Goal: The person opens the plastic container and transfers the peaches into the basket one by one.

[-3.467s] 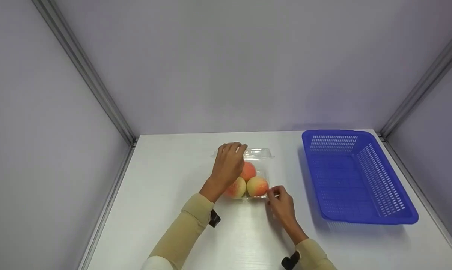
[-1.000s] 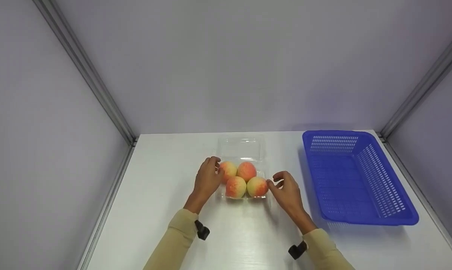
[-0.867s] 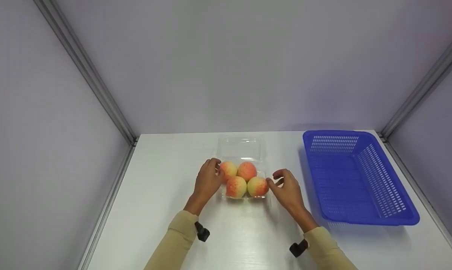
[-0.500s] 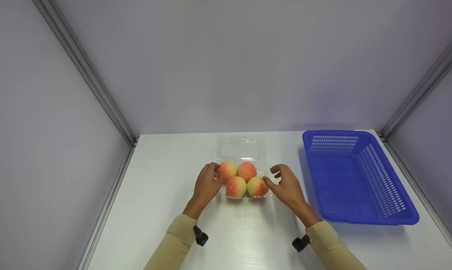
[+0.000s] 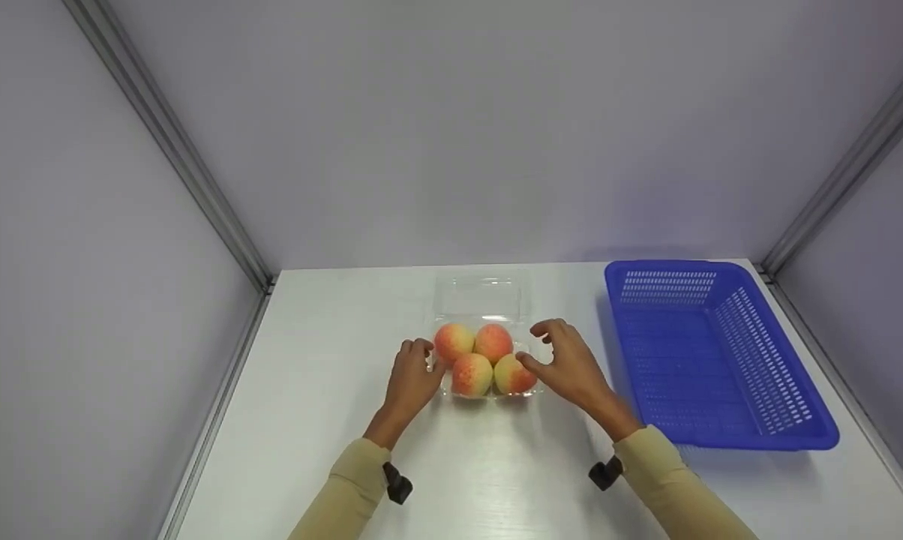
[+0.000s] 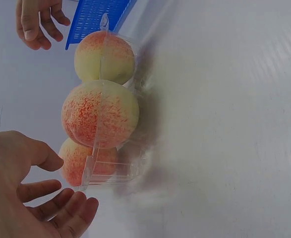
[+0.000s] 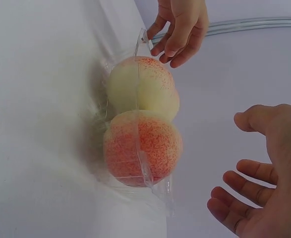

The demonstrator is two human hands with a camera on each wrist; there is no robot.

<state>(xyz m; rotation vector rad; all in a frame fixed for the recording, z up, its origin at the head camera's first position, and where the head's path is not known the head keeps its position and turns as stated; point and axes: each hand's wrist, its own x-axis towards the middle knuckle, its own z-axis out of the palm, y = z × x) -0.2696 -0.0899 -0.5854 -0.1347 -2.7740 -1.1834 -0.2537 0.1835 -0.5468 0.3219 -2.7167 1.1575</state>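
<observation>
Several red-and-yellow peaches [image 5: 472, 375] sit packed in a clear plastic clamshell box [image 5: 523, 347]. Its transparent lid [image 5: 481, 297] lies folded back behind them, toward the wall. At the box's left side is my left hand [image 5: 412, 381], fingers loosely bent and thumb apart; in the left wrist view its fingertips [image 6: 88, 207] come right beside the box's corner, with nothing gripped. My right hand [image 5: 571, 366] hovers by the right side, thumb over the front right peach [image 5: 513, 375]. The right wrist view shows that hand's fingers spread and the palm bare.
A blue perforated plastic basket [image 5: 721, 441] stands on the right of the white table [image 5: 331, 330]. Grey walls [image 5: 481, 135] with metal corner rails [image 5: 189, 172] enclose the table's back and sides. Black wrist cameras [image 5: 397, 484] hang below both sleeves.
Earlier the left hand reached over the box at the lid, which now lies flat behind. Since then, the left hand has slid down the left side while the right hand has risen along the right.
</observation>
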